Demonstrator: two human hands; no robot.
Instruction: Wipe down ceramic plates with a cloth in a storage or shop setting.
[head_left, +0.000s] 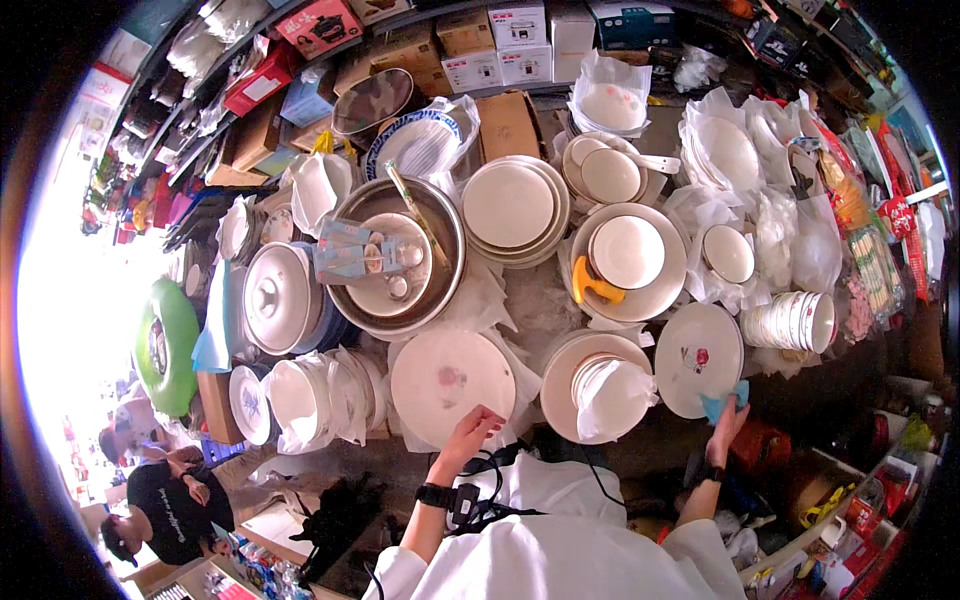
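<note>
Red-flowered plate (700,350): just ahead and slightly left of the right fingers, appearing longest away from the body; right hand nearer.
Right hand (728,432): fingers gripping a blue cloth (718,404) at the plate's near-right rim.
Left hand (468,437): fingers loosely curled, seemingly empty, over the large white plate's (450,370) near-right edge; contact unclear.
</note>
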